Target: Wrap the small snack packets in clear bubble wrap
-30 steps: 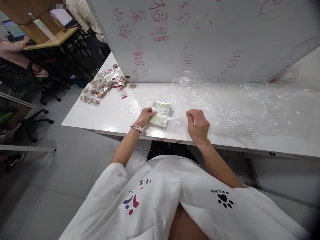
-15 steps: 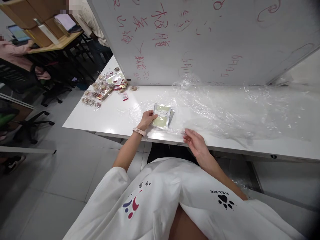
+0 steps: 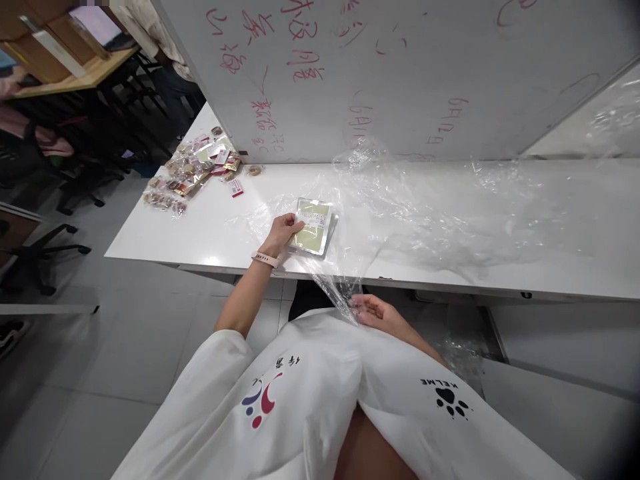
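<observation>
My left hand (image 3: 283,233) pinches the left edge of a flat green-and-silver sachet (image 3: 312,228), with the thumb on its face. A second silver packet peeks out behind its right edge. Both lie over a clear plastic film (image 3: 350,247) spread across the white table (image 3: 165,233). Close to my body, past the table's front edge, my right hand (image 3: 373,310) is closed on a gathered end of the film, which stretches from the packets down to the fingers.
Several small wrapped packets (image 3: 187,175) are heaped at the table's left end, with a red-and-white card (image 3: 237,188) beside them. A whiteboard (image 3: 390,73) with red writing stands along the back. Beyond the left end are a person's legs (image 3: 173,83) and office chairs (image 3: 37,257).
My right hand has drawn the film toward my body, off the table's front edge. The left hand still holds the sachet, and the view has shifted slightly.
</observation>
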A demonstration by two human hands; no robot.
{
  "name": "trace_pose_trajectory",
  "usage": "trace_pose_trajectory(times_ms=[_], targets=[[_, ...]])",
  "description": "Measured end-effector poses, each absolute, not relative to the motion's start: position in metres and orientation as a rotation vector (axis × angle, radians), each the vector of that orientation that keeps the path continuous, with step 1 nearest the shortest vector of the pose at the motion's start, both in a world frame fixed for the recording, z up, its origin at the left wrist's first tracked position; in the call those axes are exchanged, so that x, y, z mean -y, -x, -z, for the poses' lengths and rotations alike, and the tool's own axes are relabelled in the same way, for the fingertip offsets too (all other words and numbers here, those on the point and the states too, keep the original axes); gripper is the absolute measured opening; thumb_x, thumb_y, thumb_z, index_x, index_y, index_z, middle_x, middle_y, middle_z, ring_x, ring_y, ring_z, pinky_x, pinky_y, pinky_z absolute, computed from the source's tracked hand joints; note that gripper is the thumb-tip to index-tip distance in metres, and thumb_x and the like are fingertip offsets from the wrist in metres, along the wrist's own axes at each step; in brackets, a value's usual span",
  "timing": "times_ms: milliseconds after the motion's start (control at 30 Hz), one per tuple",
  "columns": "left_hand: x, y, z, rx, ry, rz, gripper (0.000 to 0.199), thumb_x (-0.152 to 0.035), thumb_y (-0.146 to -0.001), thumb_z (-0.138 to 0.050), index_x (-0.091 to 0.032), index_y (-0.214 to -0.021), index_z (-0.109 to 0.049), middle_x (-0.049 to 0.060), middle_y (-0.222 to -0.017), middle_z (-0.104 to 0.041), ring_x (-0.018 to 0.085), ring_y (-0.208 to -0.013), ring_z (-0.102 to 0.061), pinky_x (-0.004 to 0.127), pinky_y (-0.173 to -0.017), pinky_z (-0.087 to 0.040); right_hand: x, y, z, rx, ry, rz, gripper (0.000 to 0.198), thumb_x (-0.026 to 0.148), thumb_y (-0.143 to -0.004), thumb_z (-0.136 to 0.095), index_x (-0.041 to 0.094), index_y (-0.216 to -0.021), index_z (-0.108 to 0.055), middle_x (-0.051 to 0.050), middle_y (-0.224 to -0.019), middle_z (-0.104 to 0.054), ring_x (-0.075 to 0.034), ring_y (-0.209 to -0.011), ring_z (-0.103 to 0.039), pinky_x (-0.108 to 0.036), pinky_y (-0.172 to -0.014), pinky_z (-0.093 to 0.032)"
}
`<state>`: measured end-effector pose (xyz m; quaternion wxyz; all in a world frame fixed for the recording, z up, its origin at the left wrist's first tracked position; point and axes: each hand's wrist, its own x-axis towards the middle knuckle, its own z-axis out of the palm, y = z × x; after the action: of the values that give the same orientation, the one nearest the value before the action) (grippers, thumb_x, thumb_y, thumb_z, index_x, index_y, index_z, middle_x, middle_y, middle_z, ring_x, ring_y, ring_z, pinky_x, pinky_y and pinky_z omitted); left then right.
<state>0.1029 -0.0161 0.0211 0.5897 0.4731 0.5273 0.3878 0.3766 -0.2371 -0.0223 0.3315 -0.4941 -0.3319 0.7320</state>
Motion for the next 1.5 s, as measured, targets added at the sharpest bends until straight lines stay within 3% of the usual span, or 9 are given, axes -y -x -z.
trace_pose_trajectory(times_ms=[133,233,367,433,667,933,1100,1333,1500], targets=[[0.033,-0.111,-0.046,-0.962,-1.186,-0.739,0.030,-0.035,-0.069,-0.081,-0.015,-0.081,-0.061,0.002,-0.079,-0.066,0.013,-0.069,-0.062,0.027,-0.064,-0.051,0.219,-0.371,0.032,0.474,1.165,-1.881,0.057,0.067,-0.077,-0.071,0.029,-0.119,-0.065,-0.009,-0.134,-0.063,-0.024,-0.126,-0.058,-0.040,-0.103,-0.050],[0.041,-0.130,-0.048,-0.860,-1.336,-0.517,0.028,-0.035,-0.073,-0.078,-0.016,-0.077,-0.058,0.001,-0.077,-0.064,0.013,-0.067,-0.061,0.027,-0.061,-0.049,0.214,-0.359,0.036,0.302,1.080,-1.899,0.043,0.059,-0.077,-0.076,0.028,-0.105,-0.068,-0.004,-0.102,-0.071,-0.020,-0.106,-0.066,-0.037,-0.099,-0.053],[0.037,-0.148,-0.032,-0.999,-1.630,-0.400,0.018,-0.028,-0.079,-0.068,-0.016,-0.074,-0.055,0.002,-0.074,-0.062,0.014,-0.065,-0.058,0.026,-0.057,-0.044,0.216,-0.354,0.032,0.216,1.029,-1.886,0.030,0.039,-0.068,-0.088,0.023,-0.078,-0.065,0.005,-0.066,-0.055,-0.010,-0.069,-0.060,-0.026,-0.078,-0.055],[0.032,-0.148,-0.027,-1.060,-1.725,-0.375,0.011,-0.026,-0.083,-0.063,-0.017,-0.089,-0.061,0.004,-0.085,-0.066,0.016,-0.072,-0.061,0.027,-0.060,-0.046,0.219,-0.357,0.030,0.251,1.044,-1.820,0.033,0.037,-0.066,-0.090,0.021,-0.073,-0.063,0.005,-0.067,-0.055,-0.009,-0.066,-0.057,-0.024,-0.071,-0.052],[0.040,-0.150,-0.027,-1.229,-2.214,-0.378,0.055,-0.018,-0.085,-0.063,-0.025,-0.138,-0.051,0.009,-0.113,-0.066,0.026,-0.102,-0.057,0.036,-0.076,-0.048,0.217,-0.356,0.023,0.693,1.057,-1.684,0.032,0.049,-0.078,-0.078,0.020,-0.074,-0.064,0.000,-0.078,-0.062,-0.013,-0.071,-0.058,-0.028,-0.069,-0.048],[0.048,-0.149,-0.003,-0.997,-2.164,-0.605,0.019,-0.022,-0.088,-0.065,-0.022,-0.106,-0.069,0.007,-0.112,-0.069,0.024,-0.105,-0.057,0.041,-0.093,-0.046,0.163,-0.349,-0.019,1.615,1.038,-1.119,0.020,0.042,-0.094,-0.061,0.026,-0.099,-0.072,-0.005,-0.110,-0.070,-0.021,-0.104,-0.062,-0.039,-0.092,-0.048],[0.049,-0.143,0.002,-0.918,-1.993,-0.720,0.016,-0.031,-0.090,-0.064,-0.023,-0.101,-0.072,0.008,-0.115,-0.069,0.024,-0.112,-0.056,0.039,-0.096,-0.046,0.140,-0.348,-0.016,2.317,1.189,-0.525,0.046,0.040,-0.091,-0.066,0.032,-0.136,-0.059,-0.007,-0.137,-0.060,-0.032,-0.132,-0.043,-0.052,-0.108,-0.030],[0.088,-0.120,-0.029,-1.183,-1.692,-0.731,0.040,-0.048,-0.100,-0.040,-0.021,-0.109,-0.067,0.009,-0.113,-0.068,0.023,-0.104,-0.061,0.036,-0.089,-0.047,0.135,-0.342,0.006,2.492,1.387,-0.165,0.064,0.039,-0.091,-0.066,0.031,-0.150,-0.043,-0.012,-0.141,-0.052,-0.034,-0.129,-0.043,-0.048,-0.097,-0.031],[0.148,-0.127,-0.036,-1.672,-2.029,-0.784,0.024,-0.044,-0.083,-0.070,-0.022,-0.090,-0.063,0.008,-0.105,-0.065,0.027,-0.106,-0.054,0.043,-0.096,-0.039,0.136,-0.339,0.004,2.479,1.395,-0.117,0.057,0.042,-0.092,-0.064,0.028,-0.146,-0.047,-0.013,-0.140,-0.054,-0.033,-0.127,-0.043,-0.047,-0.095,-0.031]])
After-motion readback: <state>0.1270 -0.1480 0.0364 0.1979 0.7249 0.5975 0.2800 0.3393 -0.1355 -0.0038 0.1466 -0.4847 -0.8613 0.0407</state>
